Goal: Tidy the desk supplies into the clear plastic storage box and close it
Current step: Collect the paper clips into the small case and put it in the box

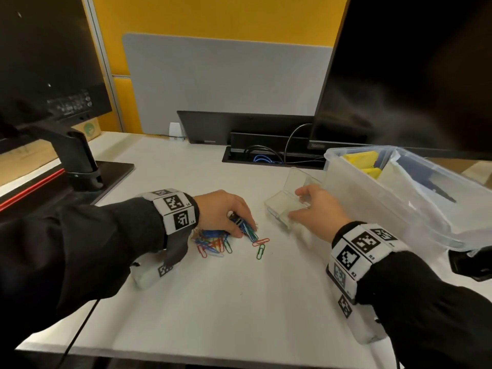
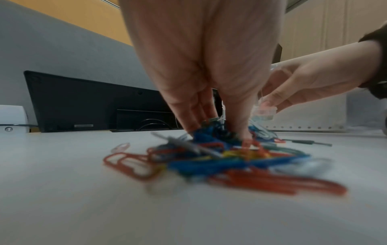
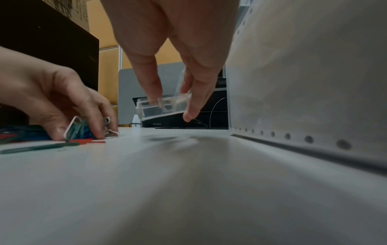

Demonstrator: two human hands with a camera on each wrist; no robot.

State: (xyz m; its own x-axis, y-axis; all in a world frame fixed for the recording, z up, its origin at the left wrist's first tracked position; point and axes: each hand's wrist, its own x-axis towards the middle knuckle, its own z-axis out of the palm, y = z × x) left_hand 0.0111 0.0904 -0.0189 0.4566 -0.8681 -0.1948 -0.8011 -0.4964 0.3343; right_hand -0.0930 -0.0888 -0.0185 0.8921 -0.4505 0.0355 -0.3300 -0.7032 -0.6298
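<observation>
My left hand [image 1: 222, 213] is down on the white desk [image 1: 239, 302], fingers curled round a bunch of coloured paper clips [image 1: 246, 227]; thumb and fingertips [image 2: 240, 129] pinch several blue and green ones at the near edge of the pile, while the rest of the clips lie loose on the desk beneath and beside my palm; a red clip [image 1: 261, 241] and a green clip [image 1: 261, 251] sit just apart from the heap, towards my right.

My right hand [image 1: 318, 211] holds the small clear plastic box [image 1: 286, 203], thumb on one side wall and fingers on the other; the box is tilted and lifted off the desk, as the right wrist view [image 3: 165, 106] shows, its hinged lid [image 1: 299, 179] standing open behind it; I cannot tell whether anything lies inside.

Just right of that hand stands a large translucent storage tub [image 1: 372, 203], open, with yellow items [image 1: 362, 159] inside; two dark monitors [image 1: 410, 75] rise at the back and left of the desk; black cables [image 1: 266, 153] run through a cable slot behind the small box.
</observation>
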